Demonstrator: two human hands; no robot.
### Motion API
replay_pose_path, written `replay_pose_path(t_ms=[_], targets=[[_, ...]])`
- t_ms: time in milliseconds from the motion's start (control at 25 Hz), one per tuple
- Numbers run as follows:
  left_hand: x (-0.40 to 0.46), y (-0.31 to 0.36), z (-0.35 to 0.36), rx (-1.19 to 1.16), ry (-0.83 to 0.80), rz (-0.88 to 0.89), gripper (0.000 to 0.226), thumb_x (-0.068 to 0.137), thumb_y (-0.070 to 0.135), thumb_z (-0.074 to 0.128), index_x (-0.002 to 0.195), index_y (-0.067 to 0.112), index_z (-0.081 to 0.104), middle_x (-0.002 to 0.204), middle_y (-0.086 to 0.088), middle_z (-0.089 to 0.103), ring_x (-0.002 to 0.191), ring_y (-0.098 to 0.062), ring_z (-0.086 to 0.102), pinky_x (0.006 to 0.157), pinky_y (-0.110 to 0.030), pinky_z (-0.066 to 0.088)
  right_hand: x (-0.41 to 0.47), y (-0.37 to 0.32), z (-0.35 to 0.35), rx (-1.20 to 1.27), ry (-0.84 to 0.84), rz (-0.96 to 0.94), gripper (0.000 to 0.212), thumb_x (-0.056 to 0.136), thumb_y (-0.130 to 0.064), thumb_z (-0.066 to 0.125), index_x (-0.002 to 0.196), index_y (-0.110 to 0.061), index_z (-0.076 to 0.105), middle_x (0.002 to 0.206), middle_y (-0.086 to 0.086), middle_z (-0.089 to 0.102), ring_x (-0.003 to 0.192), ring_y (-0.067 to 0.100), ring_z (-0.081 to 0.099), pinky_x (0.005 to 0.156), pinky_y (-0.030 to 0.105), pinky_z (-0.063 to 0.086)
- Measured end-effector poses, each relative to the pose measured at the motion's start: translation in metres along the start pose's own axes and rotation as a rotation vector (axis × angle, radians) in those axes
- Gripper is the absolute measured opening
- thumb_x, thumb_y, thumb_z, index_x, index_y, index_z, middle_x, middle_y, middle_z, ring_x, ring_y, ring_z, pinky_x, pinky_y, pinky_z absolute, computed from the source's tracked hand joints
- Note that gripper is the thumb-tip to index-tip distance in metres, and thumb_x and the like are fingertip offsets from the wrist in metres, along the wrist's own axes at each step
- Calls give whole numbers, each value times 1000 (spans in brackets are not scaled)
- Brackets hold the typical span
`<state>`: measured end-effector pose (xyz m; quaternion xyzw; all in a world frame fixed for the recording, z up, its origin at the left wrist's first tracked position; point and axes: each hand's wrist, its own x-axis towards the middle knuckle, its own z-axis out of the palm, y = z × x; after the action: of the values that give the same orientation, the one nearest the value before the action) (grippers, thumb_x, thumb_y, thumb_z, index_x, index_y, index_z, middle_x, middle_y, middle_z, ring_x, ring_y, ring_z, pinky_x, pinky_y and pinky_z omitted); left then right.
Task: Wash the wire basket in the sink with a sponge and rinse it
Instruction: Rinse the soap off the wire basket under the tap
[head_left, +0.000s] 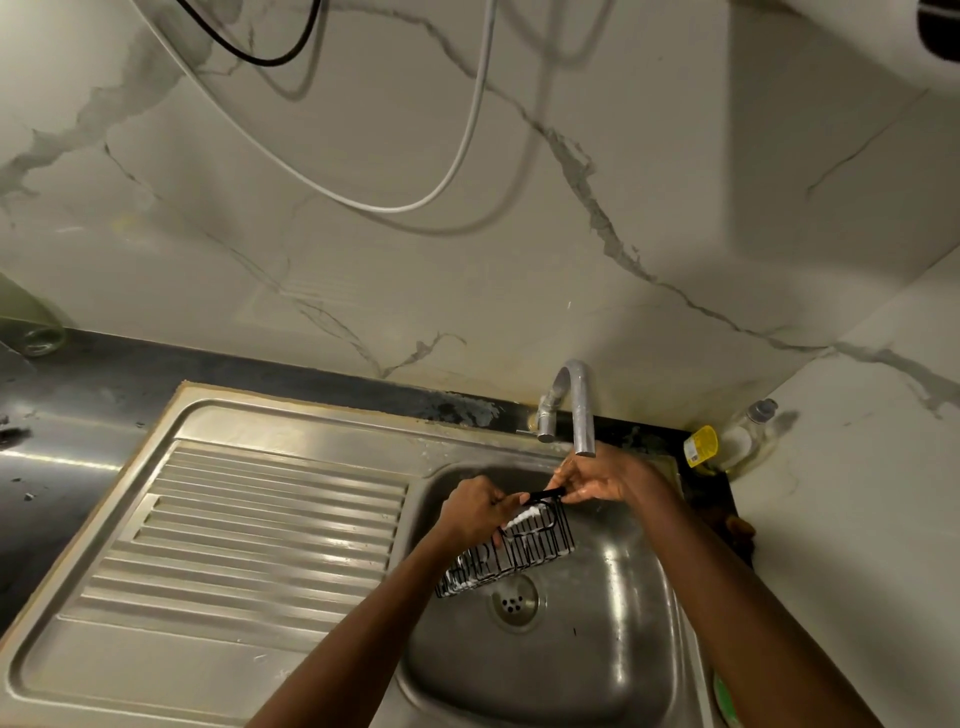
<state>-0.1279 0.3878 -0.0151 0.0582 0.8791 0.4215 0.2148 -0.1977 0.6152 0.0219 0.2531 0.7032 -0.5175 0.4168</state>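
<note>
The fingers (506, 501) of the left hand (475, 506) are curling around the upper rim of the black wire basket (511, 551), gripping it at its near-left end, while the fingers of the right hand (597, 480) are pinching the same top bar at its far end, just under the spout of the faucet (582, 410). The basket is hanging between the two hands inside the sink (623, 597) — tilted, its lower end dipping toward the drain (514, 603), with white suds clinging to its wires along the top and the bottom edge. Whether water is running from the spout cannot be told. Both forearms are reaching in from the lower edge of the view, the right one crossing over the sink's right rim. To the left of the bowl, the ribbed steel drainboard (260, 525) is lying bare and shining. Behind the sink, on the dark tabletop (78, 395) — in the right corner against the marble-patterned wall (467, 234) — a clear soap bottle (748, 436) with a grey cap is standing just beside a yellow-labelled container (700, 446). A white cable (457, 150) and a black cable (260, 54) are looping down across the wall above.
</note>
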Motion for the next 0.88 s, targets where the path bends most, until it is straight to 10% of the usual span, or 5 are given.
replay_pose_path(t_ms=[400,680,880], targets=[[-3,3,-8,-75,-18,40,47,100,51,62,74,14,72,71,-10,76,66,-30,74,71,-44,62,-7,-11,19,-184,27,-55,11,94,4,51,96,-3,59,104,16,64,116,31,62,110,47,45],[-6,13,-15,-221,47,86,54,101,43,65,54,17,60,40,7,55,37,-6,49,49,-19,38,3,1,29,142,-37,-119,41,89,-18,73,120,7,64,115,24,69,93,27,67,82,36,59],[-14,-6,-27,-349,89,37,65,87,67,66,58,10,64,47,-7,56,41,-19,55,53,-25,42,14,15,31,427,-70,-300,53,90,-36,74,118,8,63,102,25,70,102,38,66,100,49,51]])
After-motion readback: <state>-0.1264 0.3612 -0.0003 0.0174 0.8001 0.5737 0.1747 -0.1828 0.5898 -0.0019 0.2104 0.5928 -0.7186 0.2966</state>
